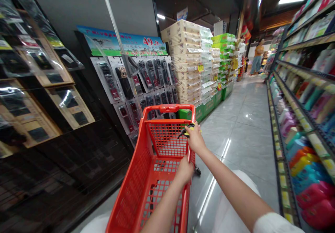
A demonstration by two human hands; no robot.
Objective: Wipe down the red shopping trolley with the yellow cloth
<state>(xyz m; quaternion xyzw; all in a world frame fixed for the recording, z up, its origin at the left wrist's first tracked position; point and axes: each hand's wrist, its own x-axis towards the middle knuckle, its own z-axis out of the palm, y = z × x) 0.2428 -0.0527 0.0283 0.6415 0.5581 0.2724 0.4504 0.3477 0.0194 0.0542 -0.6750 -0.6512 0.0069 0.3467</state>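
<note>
A red plastic shopping cart stands in front of me, its basket made of open grid walls. My left hand is closed round the cart's right-hand top rim. Farther along that same side, close to the cart's handle, my right hand holds a small black-and-yellow thing with a dark curved end. Its exact kind cannot be made out. The right hand's fingers rest by the cart's upper right corner, and whether they also grip the frame is hard to tell.
Belts in clear packs hang on a rack at the left, beside other boxed goods. Stacked cartons line the aisle beyond. Shelves of bottles run along the right. A person stands far down the grey tiled floor.
</note>
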